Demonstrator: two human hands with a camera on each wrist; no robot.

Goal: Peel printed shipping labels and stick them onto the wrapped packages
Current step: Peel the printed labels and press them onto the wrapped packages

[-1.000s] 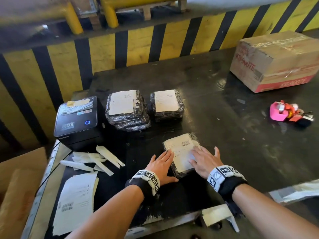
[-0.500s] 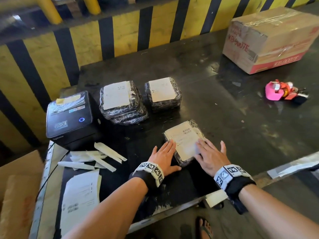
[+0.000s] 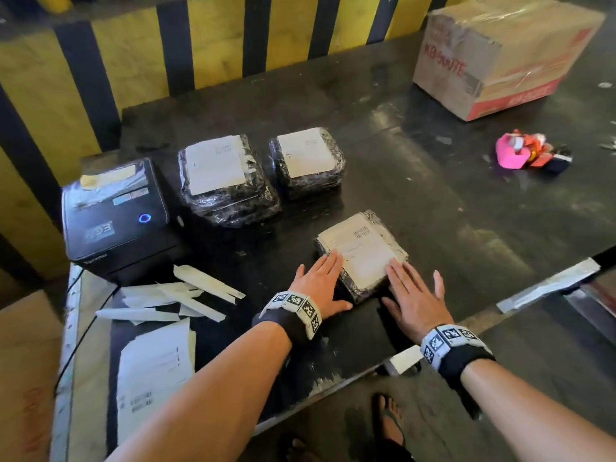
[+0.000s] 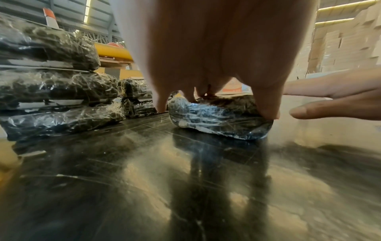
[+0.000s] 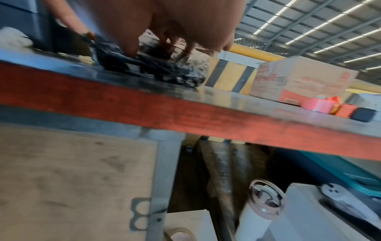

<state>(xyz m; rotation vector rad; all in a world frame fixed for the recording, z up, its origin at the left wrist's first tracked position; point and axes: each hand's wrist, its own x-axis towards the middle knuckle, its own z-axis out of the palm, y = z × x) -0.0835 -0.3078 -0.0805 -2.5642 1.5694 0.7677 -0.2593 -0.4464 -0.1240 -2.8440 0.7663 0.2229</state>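
A black plastic-wrapped package [image 3: 366,218] lies near the front of the dark table, a white shipping label [image 3: 361,253] covering its top. My left hand [image 3: 320,283] lies flat with straight fingers on the package's near left edge. My right hand [image 3: 413,298] lies flat with its fingertips on the label's near right corner. In the left wrist view my fingers [image 4: 266,104] press the package [image 4: 218,120] from above. The right wrist view shows the same package [image 5: 164,68] blurred under my hand. Two other labelled packages, one [image 3: 226,181] and another [image 3: 308,165], sit behind.
A black label printer [image 3: 113,215] stands at the left, with peeled backing strips [image 3: 173,298] and printed sheets [image 3: 153,368] in front of it. A taped cardboard box [image 3: 503,55] sits at the back right, a pink tape dispenser [image 3: 526,153] nearby. A yellow-black striped barrier [image 3: 216,45] runs behind.
Both hands have stayed flat on the labelled package. The head view has tilted down and shifted, so the table's front edge and the floor show more.
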